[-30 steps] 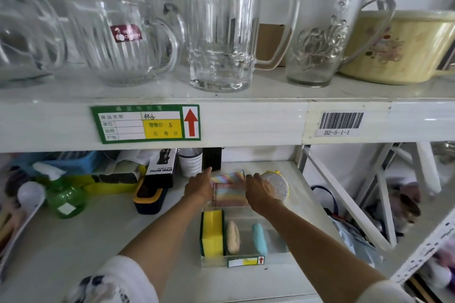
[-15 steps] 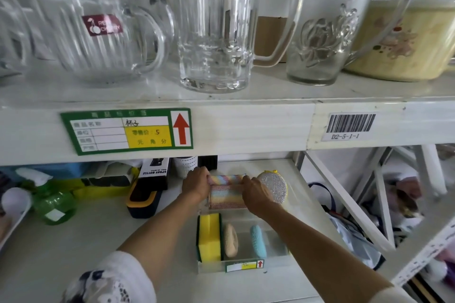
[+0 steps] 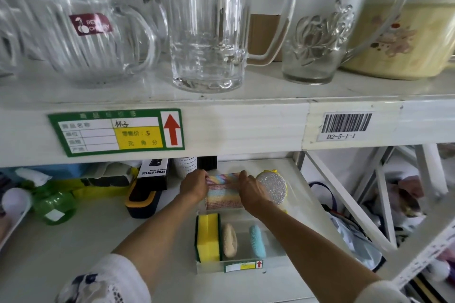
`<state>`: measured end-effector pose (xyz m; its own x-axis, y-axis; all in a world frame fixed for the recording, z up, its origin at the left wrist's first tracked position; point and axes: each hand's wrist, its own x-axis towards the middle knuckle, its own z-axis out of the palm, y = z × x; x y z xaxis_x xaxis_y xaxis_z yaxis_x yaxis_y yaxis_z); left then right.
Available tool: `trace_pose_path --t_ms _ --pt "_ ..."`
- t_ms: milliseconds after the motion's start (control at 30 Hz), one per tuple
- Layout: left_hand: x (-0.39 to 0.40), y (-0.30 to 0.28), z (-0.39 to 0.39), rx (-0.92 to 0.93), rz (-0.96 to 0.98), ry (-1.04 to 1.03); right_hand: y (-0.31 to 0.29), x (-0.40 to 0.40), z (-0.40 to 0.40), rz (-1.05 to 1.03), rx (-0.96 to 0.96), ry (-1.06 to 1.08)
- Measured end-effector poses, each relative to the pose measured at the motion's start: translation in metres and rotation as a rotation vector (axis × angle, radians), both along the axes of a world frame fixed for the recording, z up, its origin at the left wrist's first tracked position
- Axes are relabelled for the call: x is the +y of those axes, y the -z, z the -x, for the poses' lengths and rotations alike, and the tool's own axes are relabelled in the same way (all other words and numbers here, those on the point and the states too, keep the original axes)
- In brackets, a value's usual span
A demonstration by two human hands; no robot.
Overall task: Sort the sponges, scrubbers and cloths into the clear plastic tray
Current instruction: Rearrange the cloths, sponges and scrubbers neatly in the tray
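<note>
On the lower shelf, a clear plastic tray holds a yellow-and-green sponge, a beige scrubber and a light blue scrubber, standing side by side. Just behind the tray, a multicoloured striped cloth is held by its two sides. My left hand grips its left edge and my right hand grips its right edge. A round silver scrubber with a yellow rim lies right of my right hand, partly hidden behind it.
A black-and-yellow object and a black spray bottle box sit left of the cloth. A green spray bottle lies further left. The upper shelf edge overhangs, with glass mugs on it. White shelf braces stand to the right.
The view has shifted down and closer. Both hands still hold the striped cloth behind the tray, and they have moved slightly further back on the shelf.
</note>
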<state>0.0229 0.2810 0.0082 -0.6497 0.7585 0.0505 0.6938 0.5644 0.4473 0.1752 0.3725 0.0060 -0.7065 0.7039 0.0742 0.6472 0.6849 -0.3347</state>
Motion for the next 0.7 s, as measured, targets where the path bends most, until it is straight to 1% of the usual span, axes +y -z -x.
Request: trace_pose_path --t_ms 67,133,200,267,300,367,433,500,567,700 --pt "0.000 -0.002 -0.001 0.018 0.014 -0.017 0.001 0.000 -0.001 0.017 0.012 0.009" --pt "0.001 -0.005 -0.005 0.045 -0.004 -0.042 -0.001 0.002 -0.004 0.018 0.063 0.014" --pt "0.005 -0.011 -0.011 0.078 -0.107 -0.042 -0.004 0.008 -0.012 -0.015 0.149 0.015" --pt "0.013 -0.016 -0.023 0.117 -0.242 0.017 -0.008 0.019 -0.025 -0.047 0.232 0.069" --pt "0.017 -0.018 -0.031 0.113 -0.297 0.062 -0.010 0.025 -0.032 -0.050 0.255 0.122" --pt "0.029 -0.021 -0.050 0.035 -0.351 0.152 -0.012 0.039 -0.048 -0.047 0.256 0.235" --pt "0.040 -0.023 -0.070 -0.055 -0.315 0.239 -0.011 0.051 -0.063 -0.055 0.212 0.310" --pt "0.051 -0.020 -0.088 -0.081 -0.239 0.307 -0.009 0.058 -0.074 -0.061 0.138 0.339" --pt "0.060 -0.016 -0.103 -0.034 -0.164 0.316 -0.006 0.061 -0.081 -0.056 0.065 0.338" --pt "0.069 -0.005 -0.118 0.070 -0.074 0.231 -0.001 0.060 -0.082 -0.086 -0.040 0.294"
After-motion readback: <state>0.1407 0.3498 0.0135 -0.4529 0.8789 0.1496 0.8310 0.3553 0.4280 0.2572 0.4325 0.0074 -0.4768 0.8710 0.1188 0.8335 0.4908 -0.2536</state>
